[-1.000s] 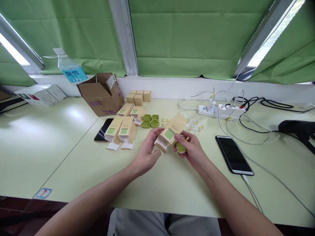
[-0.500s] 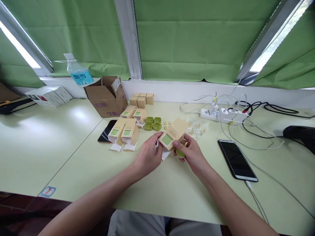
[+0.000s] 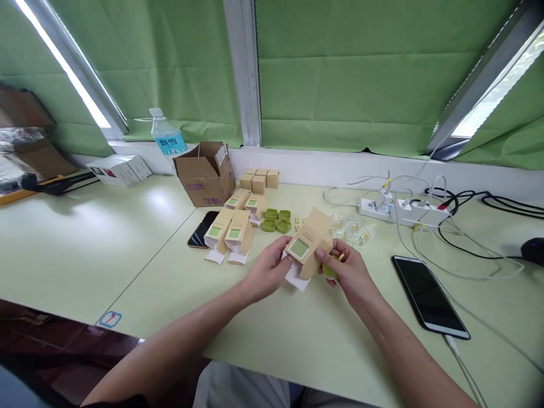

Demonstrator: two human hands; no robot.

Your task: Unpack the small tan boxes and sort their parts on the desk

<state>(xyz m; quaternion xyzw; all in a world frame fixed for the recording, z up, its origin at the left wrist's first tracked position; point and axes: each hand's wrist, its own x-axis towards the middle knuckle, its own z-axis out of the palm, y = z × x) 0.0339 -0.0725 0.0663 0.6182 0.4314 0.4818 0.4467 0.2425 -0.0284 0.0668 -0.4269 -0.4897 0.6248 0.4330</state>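
Observation:
My left hand (image 3: 270, 269) grips the left edge of a tan cardboard box (image 3: 313, 233) with a small green window, its white end flap hanging open toward me. In my right hand (image 3: 352, 269) is a small green cup-like piece (image 3: 330, 272), partly hidden by the fingers; the thumb is at the box's right side. Behind the box lie several small green square cups (image 3: 283, 225), a few tiny yellow pieces (image 3: 297, 228) and clear plastic pieces (image 3: 352, 232). To the left rest similar windowed boxes (image 3: 240, 226) with their ends open.
Left of centre are an open brown carton (image 3: 204, 175), small closed boxes (image 3: 259, 182) and a dark phone (image 3: 203, 229). A bottle (image 3: 169, 139) stands by the wall. At right lie a charging phone (image 3: 429, 294), a power strip (image 3: 403, 209) and tangled cables (image 3: 476, 266).
The camera view has turned left, so the table's things appear farther right. The held box's white flap shows more openly. Both hands keep their holds.

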